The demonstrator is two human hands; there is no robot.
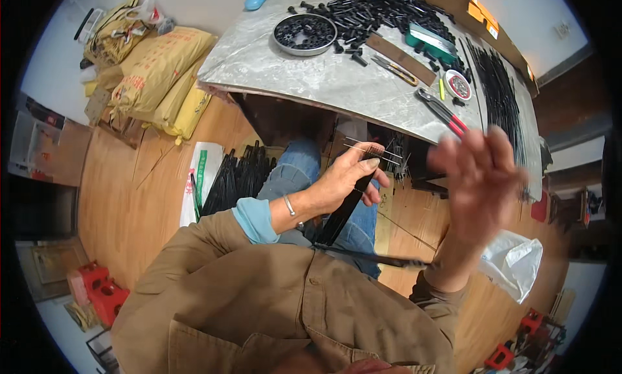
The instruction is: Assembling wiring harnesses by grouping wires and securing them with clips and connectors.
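Observation:
My left hand (353,170) is closed around a narrow bundle of black strips (343,212), held slanting above my lap. Thin metal rods (392,155) stick out sideways at the bundle's upper end, near my thumb. From its lower end a dark slim strip (376,256) reaches right across my lap. My right hand (483,180) is raised at the table's right front, smeared by motion, so I cannot see whether its fingers hold anything. Nearest to it on the table lie pliers (444,112) with red handles.
The grey table (253,60) carries a round tray (304,34) of small black parts, a heap of black pegs (382,11), scissors (395,69), a small white tub (458,86) and long black rods (495,89). More black strips (236,176) stand left of my legs; yellow sacks (159,73) are piled beyond.

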